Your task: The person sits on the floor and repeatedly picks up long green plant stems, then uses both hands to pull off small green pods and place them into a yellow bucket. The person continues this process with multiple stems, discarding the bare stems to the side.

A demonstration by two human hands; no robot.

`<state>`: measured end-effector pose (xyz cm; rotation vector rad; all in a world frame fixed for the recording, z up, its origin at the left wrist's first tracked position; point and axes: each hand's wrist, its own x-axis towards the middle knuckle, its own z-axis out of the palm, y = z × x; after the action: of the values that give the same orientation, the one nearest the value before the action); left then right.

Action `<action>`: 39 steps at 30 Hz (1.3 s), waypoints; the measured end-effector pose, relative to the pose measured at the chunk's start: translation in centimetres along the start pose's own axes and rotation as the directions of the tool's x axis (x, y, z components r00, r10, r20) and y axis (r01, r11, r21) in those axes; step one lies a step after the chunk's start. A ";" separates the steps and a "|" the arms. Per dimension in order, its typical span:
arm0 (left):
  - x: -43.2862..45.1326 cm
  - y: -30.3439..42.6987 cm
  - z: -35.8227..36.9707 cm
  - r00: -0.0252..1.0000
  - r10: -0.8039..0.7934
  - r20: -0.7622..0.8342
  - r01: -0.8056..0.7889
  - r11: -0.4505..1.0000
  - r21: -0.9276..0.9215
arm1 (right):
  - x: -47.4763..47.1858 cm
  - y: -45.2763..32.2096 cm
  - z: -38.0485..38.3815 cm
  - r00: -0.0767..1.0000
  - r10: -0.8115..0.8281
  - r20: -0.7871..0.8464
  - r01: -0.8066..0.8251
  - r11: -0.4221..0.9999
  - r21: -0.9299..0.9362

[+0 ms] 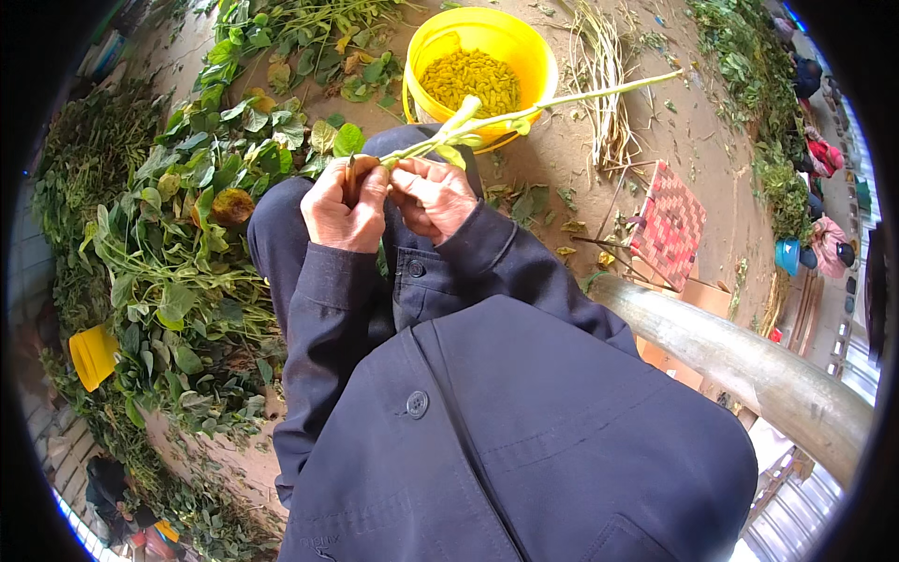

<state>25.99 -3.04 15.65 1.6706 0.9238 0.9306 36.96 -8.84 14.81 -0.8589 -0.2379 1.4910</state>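
Note:
Both my hands meet above my knees at the lower end of a green plant stem with a few pods or leaf bits on it. My left hand pinches the stem's end; a thin brownish thing, too small to name, shows at its fingers. Fingers of my right hand close on the same end, right beside the left ones. The stem slants up to the right, across the near rim of a yellow plastic bucket. Many green pods or beans lie in the bucket. What lies between my fingertips is hidden.
Leafy cut plants are heaped at the left. Bare stalks lie right of the bucket, near a folding stool with a red woven seat. A metal pole slants at my right. Other people sit at the far right, beside a blue bucket.

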 end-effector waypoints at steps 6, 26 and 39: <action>-1.0 0.0 0.0 0.978 -0.184 0.093 0.202 0.948 -0.246 | 0.1 0.7 -1.5 1.000 0.005 -0.019 -0.002 0.988 0.153; -1.7 -3.1 0.8 0.981 0.172 0.084 -0.191 0.853 0.485 | 0.7 -0.6 -1.3 0.988 -0.143 -0.055 0.133 0.980 -0.147; -1.2 -0.7 1.1 0.824 -0.422 0.378 0.567 0.596 -0.569 | 0.6 -1.2 -2.8 0.999 0.007 0.049 -0.007 1.000 0.009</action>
<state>26.34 -4.36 14.59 0.7900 0.7320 0.5698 39.71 -9.14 13.36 -0.8171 -0.2649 1.5200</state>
